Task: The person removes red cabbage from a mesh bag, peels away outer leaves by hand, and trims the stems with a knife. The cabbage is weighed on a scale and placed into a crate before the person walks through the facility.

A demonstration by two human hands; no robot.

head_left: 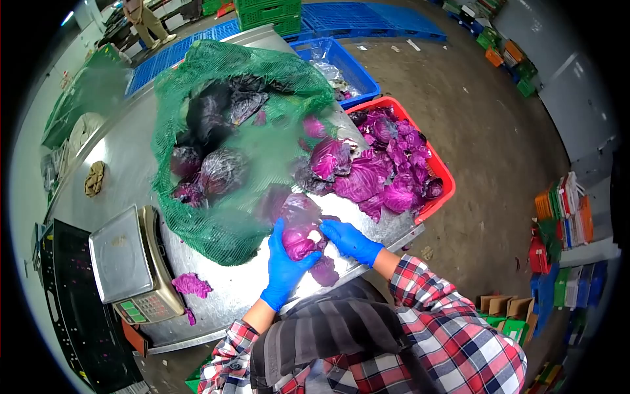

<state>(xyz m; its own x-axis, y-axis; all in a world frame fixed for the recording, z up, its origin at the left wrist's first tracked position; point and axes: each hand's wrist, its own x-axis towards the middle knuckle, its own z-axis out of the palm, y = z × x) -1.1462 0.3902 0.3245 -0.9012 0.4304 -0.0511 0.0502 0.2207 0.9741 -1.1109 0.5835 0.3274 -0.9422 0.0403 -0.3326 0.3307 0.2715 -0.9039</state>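
A red cabbage with a pale cut spot is held at the table's near edge. My left hand, in a blue glove, wraps its left and near side, thumb towards the right. From the right, my blue-gloved right hand has its fingers closed at the cabbage's edge, where a dark purple leaf shows at the fingertips. Just beneath lies a loose leaf. Beyond my hands a green mesh sack spreads open, with several whole cabbages on it.
Purple leaves fill a red crate at the right and spill onto the metal table. Behind it stands a blue crate with scraps. A scale and a crumpled brown cloth are at the left. A person stands far back.
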